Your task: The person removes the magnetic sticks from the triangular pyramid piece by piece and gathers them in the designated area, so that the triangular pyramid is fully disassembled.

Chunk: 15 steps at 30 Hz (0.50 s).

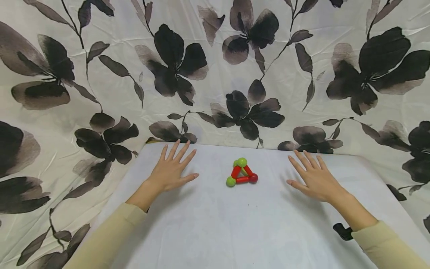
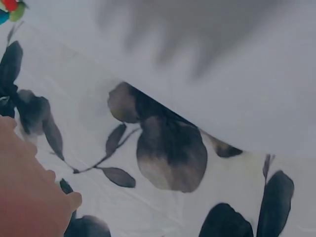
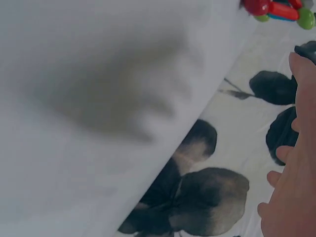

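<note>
A small triangular toy frame of red rods joined by green and red balls (image 1: 236,172) sits near the far edge of the white table. My left hand (image 1: 170,171) is held above the table to its left, fingers straight and spread, holding nothing. On the other side my right hand (image 1: 314,180) is spread the same way, also apart from the toy. Part of the toy frame (image 2: 10,5) shows in the left wrist view's top corner, with a bit of blue. The right wrist view catches its red rod (image 3: 283,11) at the top right.
The white tabletop (image 1: 215,231) stretches between and below both hands, with their shadows on it. Behind it hangs a pale cloth (image 1: 208,89) printed with dark flowers. A black object (image 1: 342,231) shows beside the right wrist.
</note>
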Available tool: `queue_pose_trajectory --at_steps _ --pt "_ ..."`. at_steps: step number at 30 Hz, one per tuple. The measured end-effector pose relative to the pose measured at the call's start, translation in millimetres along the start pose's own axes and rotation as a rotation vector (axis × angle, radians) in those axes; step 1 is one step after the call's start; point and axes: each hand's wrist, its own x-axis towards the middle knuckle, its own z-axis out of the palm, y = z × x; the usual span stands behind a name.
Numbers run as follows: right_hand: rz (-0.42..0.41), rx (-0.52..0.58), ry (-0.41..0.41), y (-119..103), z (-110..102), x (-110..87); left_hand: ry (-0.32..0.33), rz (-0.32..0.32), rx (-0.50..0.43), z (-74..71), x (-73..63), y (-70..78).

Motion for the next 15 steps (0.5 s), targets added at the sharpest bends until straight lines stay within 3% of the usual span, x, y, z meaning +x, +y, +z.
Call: queue_pose_trajectory --at_steps 10,15 --pt "-0.025 0.089 0.036 -26 10 20.6 0.03 0.034 -0.089 5.3 15.6 27.7" --pt "-0.018 0.208 0.08 -43 19 31.8 0.062 0.066 -0.154 7.3 26.6 44.2"
